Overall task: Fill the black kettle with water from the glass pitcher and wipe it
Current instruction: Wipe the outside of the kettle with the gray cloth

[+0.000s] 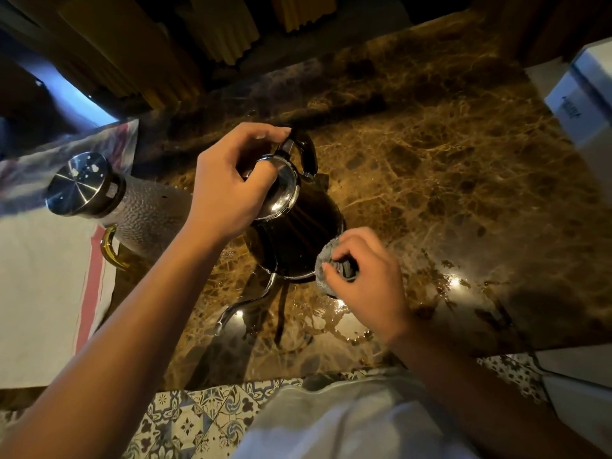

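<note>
kettle (298,226): black body, glossy; lid rim polished metal, mirror-bright
spout (246,304): thin metal, shiny
pitcher (149,213): glass, hammered texture; cap brushed steel
cloth (326,266): grey, soft, matt, knit-like weave
counter (447,193): brown veined stone, polished, lights reflected
towel (39,293): white fabric w/ red stripe, matt

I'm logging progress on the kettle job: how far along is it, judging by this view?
Pouring looks finished: the glass pitcher stands capped on the counter, left of the black kettle, and neither hand is on it. Wiping is in hand: the left hand grips the kettle's top, while the right hand presses a grey cloth against its lower side. Left: the rest of the body. The water level inside cannot be seen.
</note>
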The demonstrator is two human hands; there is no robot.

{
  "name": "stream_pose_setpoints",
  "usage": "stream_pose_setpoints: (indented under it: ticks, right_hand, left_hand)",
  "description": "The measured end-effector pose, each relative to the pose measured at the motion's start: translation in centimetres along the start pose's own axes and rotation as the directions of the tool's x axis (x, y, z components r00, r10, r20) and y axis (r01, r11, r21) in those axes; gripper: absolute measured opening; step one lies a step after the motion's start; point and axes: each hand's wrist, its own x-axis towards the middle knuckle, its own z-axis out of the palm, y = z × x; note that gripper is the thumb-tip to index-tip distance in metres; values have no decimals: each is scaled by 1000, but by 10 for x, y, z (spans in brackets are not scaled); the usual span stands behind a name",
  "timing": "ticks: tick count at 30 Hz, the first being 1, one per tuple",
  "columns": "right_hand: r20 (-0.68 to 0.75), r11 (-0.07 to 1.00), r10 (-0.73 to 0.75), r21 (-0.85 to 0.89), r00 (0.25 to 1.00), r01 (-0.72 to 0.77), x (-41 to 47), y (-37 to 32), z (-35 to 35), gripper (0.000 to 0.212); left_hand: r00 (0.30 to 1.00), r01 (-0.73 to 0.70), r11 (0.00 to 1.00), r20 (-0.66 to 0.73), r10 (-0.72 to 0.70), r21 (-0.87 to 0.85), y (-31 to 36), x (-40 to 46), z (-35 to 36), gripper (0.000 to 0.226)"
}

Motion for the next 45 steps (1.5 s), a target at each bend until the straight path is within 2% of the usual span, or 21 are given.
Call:
stream_pose_setpoints:
  ticks: [4, 7, 11, 13, 16, 19, 25, 28, 31, 33, 35, 40, 42, 45]
  right_hand:
    - [44, 997, 49, -58, 998, -46, -3, 3, 4, 15]
    - [-9, 995, 94, 15, 996, -94, 3, -12, -9, 19]
    - [-60, 992, 0, 127, 998, 7, 14, -40, -21, 18]
    - [-56, 991, -50, 120, 997, 56, 15, -43, -11, 15]
    - [-61, 992, -112, 46, 992, 115, 3, -32, 9, 11]
    - [12, 991, -124, -44, 992, 125, -14, -14, 16, 11]
    - [98, 949, -13, -313, 995, 43, -20, -2, 5, 14]
    - [181, 928, 104, -371, 978, -30, -5, -10, -7, 15]
    - [170, 969, 171, -210, 971, -133, 10, -11, -25, 14]
    - [99, 996, 94, -15, 991, -93, 16, -18, -32, 14]
    - [15, 997, -9, 81, 1000, 8, 19, -28, -30, 17]
    - [-64, 993, -115, -23, 991, 113, 13, -24, -3, 14]
    - [-14, 989, -134, -65, 991, 133, 2, -13, 4, 12]
    - [79, 986, -33, -162, 996, 46, -10, -2, 4, 11]
  left_hand:
    - [1000, 14, 1000, -13, -14, 4, 1, 0, 0, 37]
    - [1000, 12, 1000, -12, -12, 11, 1, -1, -1, 37]
    - [999, 26, 1000, -29, -25, 12, 1, -2, 1, 36]
    - [999, 32, 999, -36, -32, 17, 1, -4, 2, 35]
    - [999, 36, 999, -26, -36, 11, 2, -5, 2, 36]
    - [999, 47, 999, 9, -47, 5, 2, -4, 0, 37]
    - [998, 58, 998, 18, -57, -8, 4, -5, 0, 37]
    - [998, 65, 998, 11, -65, -8, 4, -5, -1, 38]
    - [999, 53, 999, 10, -53, -6, 4, -5, -1, 38]
    - [999, 51, 999, 10, -51, -3, 4, -5, 0, 38]
    - [998, 55, 998, 6, -55, -4, 4, -5, 0, 38]
    - [999, 52, 999, -3, -52, -8, 3, -5, 0, 38]
    - [999, 52, 999, 1, -52, -8, 3, -5, 0, 38]
    - [999, 51, 999, -5, -51, -5, 2, -4, 1, 37]
